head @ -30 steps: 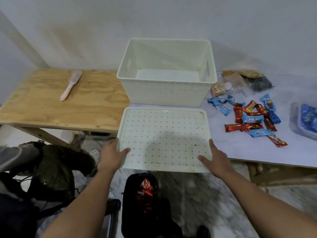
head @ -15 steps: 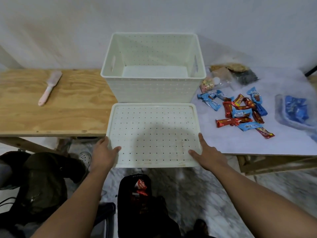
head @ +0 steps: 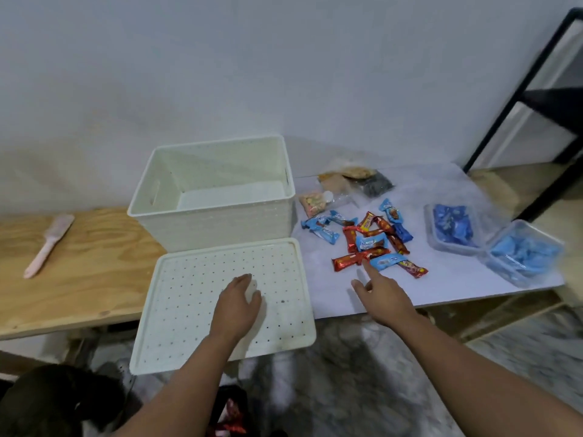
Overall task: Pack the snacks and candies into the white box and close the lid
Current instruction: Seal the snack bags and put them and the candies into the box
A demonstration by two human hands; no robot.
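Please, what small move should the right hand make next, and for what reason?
Probably it should reach a little further and grasp the nearest candy. The right hand is open, its forefinger almost at the red candy bar at the near edge of the candy pile. The white box stands empty, and its lid lies off in front of it.

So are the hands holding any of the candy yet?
No, nothing is held. The left hand lies open over the white lid, and the right hand reaches with straight fingers toward the candy pile.
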